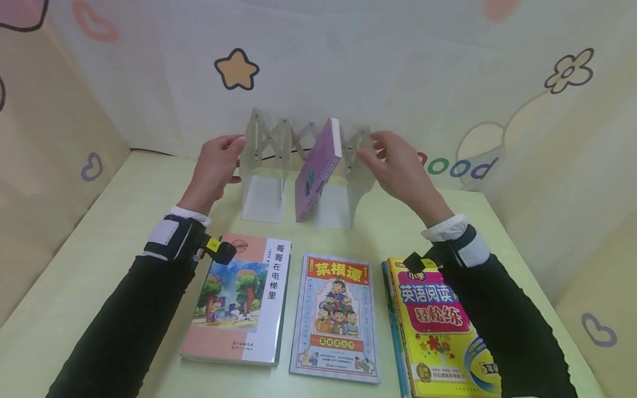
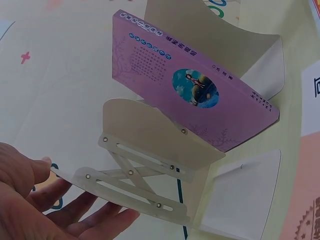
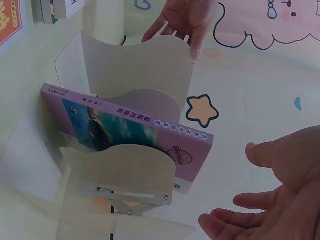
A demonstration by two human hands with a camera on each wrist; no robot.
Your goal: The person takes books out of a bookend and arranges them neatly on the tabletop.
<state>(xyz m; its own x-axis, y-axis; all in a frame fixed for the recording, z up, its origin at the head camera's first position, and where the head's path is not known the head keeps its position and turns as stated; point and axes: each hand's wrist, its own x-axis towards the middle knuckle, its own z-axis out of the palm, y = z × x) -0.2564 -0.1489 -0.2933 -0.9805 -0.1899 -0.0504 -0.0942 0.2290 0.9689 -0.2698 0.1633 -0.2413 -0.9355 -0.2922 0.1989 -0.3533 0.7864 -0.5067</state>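
Note:
A pale expandable book rack with upright panels and crossed hinge strips stands at the back of the table. One purple book leans to the right inside it, between the panels. My left hand holds the rack's left end panel, thumb at its upper back edge and fingers along its outer face. Beside the right end panel is my right hand, fingers loosely bent and apart from one another. In the right wrist view that hand has nothing between thumb and fingers.
Nearer on the table lie a pink-and-white book, an orange-and-blue book and a stack with a yellow book on top, partly under my right sleeve. A patterned curtain hangs close behind the rack.

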